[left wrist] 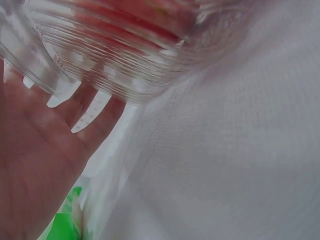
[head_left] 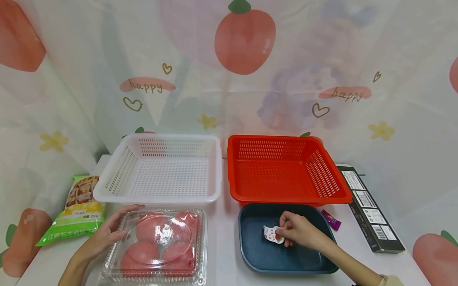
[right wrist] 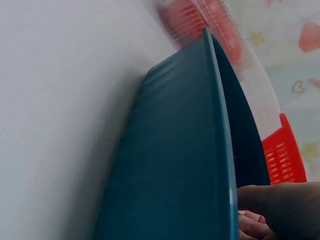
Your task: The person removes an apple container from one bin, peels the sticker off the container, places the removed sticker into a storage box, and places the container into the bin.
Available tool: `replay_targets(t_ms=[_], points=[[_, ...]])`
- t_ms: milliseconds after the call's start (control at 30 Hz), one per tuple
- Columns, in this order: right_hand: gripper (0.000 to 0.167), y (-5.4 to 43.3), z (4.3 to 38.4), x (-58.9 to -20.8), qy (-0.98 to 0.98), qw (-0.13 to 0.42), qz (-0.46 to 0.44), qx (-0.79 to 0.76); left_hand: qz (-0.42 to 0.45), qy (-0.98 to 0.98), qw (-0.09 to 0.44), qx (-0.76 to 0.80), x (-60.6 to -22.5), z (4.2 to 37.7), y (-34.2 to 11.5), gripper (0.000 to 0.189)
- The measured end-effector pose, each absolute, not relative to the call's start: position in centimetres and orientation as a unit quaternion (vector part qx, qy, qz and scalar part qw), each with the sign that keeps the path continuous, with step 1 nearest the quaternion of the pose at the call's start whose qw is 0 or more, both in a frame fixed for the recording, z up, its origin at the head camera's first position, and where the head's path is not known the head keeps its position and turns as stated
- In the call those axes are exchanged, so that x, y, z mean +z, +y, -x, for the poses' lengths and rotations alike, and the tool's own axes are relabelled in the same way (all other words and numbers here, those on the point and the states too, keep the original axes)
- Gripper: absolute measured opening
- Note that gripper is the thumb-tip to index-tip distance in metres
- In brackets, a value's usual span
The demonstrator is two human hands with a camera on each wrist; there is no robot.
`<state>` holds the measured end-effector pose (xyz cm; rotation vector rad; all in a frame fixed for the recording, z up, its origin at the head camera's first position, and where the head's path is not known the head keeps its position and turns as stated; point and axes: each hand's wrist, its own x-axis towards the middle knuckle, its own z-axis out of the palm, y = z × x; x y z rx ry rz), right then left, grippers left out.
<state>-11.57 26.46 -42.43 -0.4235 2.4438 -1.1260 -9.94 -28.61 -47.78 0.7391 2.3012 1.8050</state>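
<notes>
My right hand is over the dark blue tray, pinching a small white packet with red print between thumb and fingers. The tray's wall covers much of the right wrist view, with part of that hand at the lower right. On the left, a clear plastic box holds several round pink-red things. My left hand rests against the box's left side, fingers extended. From below, the left wrist view shows this palm with its fingers partly behind the box's ribbed wall.
Behind stand a white basket and a red basket. A green snack bag leans at the far left. Right of the tray lie a small purple packet and a long black box. A printed cloth hangs behind the table.
</notes>
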Motion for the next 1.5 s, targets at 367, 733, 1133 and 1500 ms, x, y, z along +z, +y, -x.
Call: replay_targets(t_ms=[367, 733, 1133, 1500], points=[[0.017, 26.0, 11.4, -42.7, 0.902, 0.165, 0.179, -0.357, -0.222, 0.77, 0.067, 0.594, -47.5, 9.9, -28.6, 0.058], [0.017, 25.7, 11.3, -43.4, 0.914, 0.16, 0.16, -0.336, -0.236, 0.77, 0.054, 0.59, -47.6, 9.8, -28.6, 0.06], [0.025, 25.8, 11.2, -43.9, 0.924, 0.174, 0.148, -0.307, -0.243, 0.757, 0.062, 0.603, -47.7, 9.9, -28.6, 0.059], [0.023, 26.4, 11.3, -43.4, 0.941, 0.181, 0.14, -0.248, -0.242, 0.757, 0.061, 0.604, -47.6, 9.9, -28.7, 0.059]])
